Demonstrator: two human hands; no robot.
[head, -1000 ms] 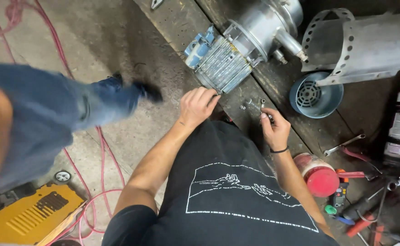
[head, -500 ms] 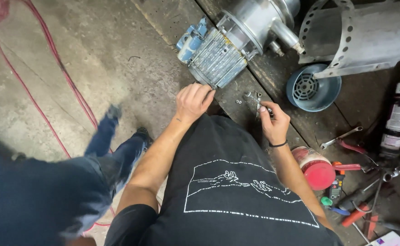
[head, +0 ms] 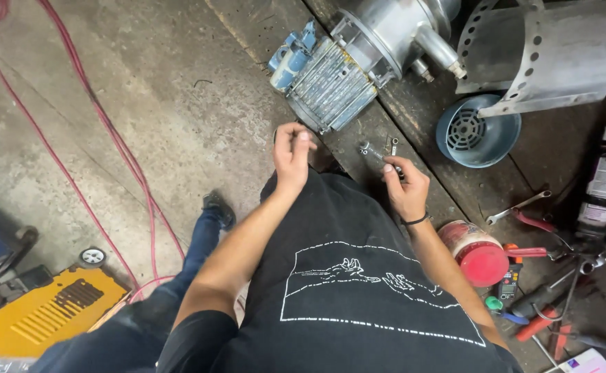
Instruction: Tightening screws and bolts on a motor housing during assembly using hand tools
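The biggest thing before me is the electric motor (head: 344, 76), lying on its side across the far part of the dark wooden worktop (head: 448, 200), ribbed grey casing toward me and a blue terminal box on its left flank. Its fan end looks bare — the blue fan cover (head: 478, 130) sits apart to the right, open side up, grille showing, under the edge of a perforated metal guard (head: 545, 55). So I judge the stripping-down to be partly done: cover off, small fasteners out, the motor body itself not yet opened as far as I can see.

Next in size, the red-lidded tub (head: 479, 252) stands near the worktop's right side, with pliers and screwdrivers scattered beyond it.

My right hand (head: 405, 188) rests on the worktop close to the near edge, fingers curled round what seems a small dark tool or bit — I cannot tell exactly what. Just beyond its fingertips lie the loose bolts (head: 379, 147), small, silvery, close together, between my hand and the motor.

My left hand (head: 292, 148) is raised by the motor's near end, fingertips pressed together as if pinching something tiny — too small to make out.
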